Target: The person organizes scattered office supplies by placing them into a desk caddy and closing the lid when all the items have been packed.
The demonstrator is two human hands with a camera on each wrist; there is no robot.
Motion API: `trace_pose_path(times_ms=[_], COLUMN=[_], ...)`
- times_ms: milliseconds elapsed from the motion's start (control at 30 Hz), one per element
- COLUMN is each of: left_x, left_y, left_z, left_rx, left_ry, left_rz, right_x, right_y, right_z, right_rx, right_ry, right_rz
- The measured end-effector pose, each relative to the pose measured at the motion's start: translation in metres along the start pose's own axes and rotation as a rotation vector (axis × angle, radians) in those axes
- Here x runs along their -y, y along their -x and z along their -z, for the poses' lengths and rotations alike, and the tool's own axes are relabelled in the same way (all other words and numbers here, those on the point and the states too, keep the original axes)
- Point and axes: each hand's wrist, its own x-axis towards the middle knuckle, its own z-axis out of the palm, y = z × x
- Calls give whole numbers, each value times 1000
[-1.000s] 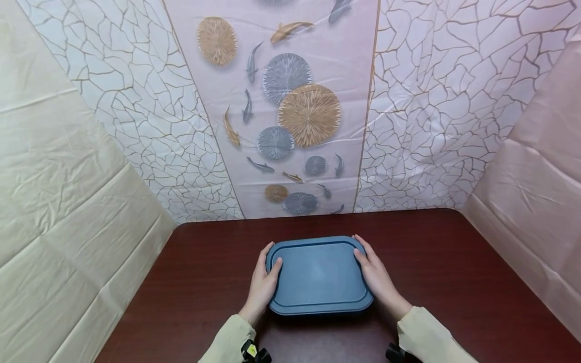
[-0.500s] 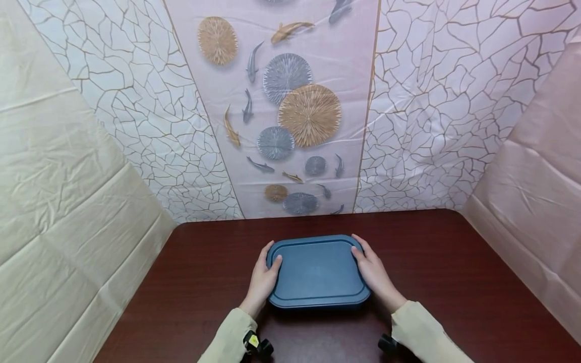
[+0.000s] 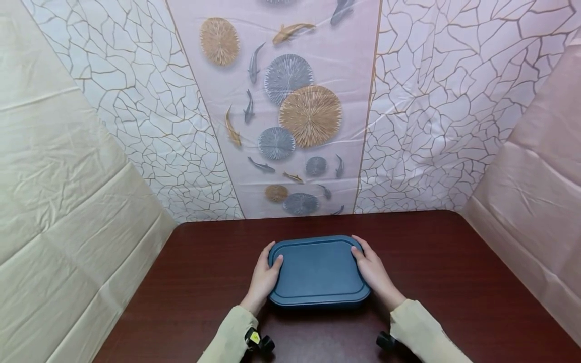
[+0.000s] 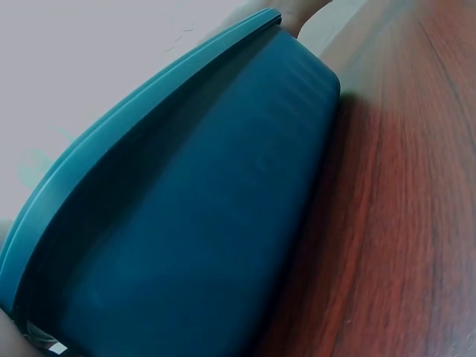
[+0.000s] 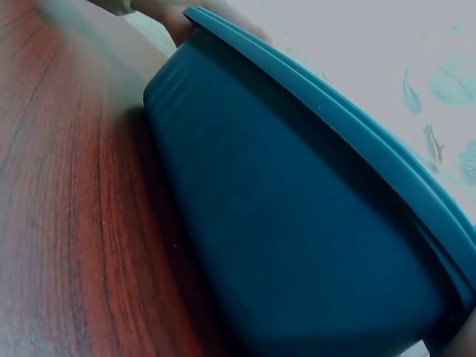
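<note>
A blue rectangular storage box (image 3: pixel 320 272) with rounded corners sits on the dark red-brown table, its flat lid (image 3: pixel 317 267) on top. My left hand (image 3: pixel 262 279) grips its left side, thumb over the lid's rim and fingers along the outer edge. On the opposite side my right hand (image 3: pixel 375 272) holds it the same way, thumb on the rim near the far right corner. Both wrist views look along the box's smooth wall (image 4: pixel 201 201) beneath the overhanging lid edge, close over the wood; there only small parts of the hands show at the frame edges.
The wood-grained table (image 3: pixel 454 282) stretches out on both sides of the box. Behind it hangs a patterned cloth (image 3: pixel 308 116) with fish and round motifs. Cream cloth walls (image 3: pixel 91 242) close in left and right. Small black devices (image 3: pixel 259 340) sit at both wrists.
The box's near edge has shifted slightly up in the head view, away from me, and the right forearm has moved a little forward and left. Over the last half second hardly anything moves.
</note>
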Motion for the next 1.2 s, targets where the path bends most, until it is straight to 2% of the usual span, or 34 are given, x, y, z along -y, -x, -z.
trace_pose_path(times_ms=[333, 533, 767, 967, 1200], left_x=[0, 1, -2, 1, 2], left_y=[0, 0, -2, -5, -8], left_z=[0, 0, -1, -1, -1], left_rx=[28, 30, 26, 21, 35], left_ry=[24, 21, 7, -27, -21], left_rz=[37, 51, 50, 48, 49], right_x=[1, -2, 0, -1, -2], right_y=[-1, 0, 1, 4, 3], right_z=[1, 1, 0, -2, 0], right_rx=[14, 23, 11, 13, 16], right_ry=[9, 25, 32, 26, 14], right_rz=[-34, -18, -21, -43, -39])
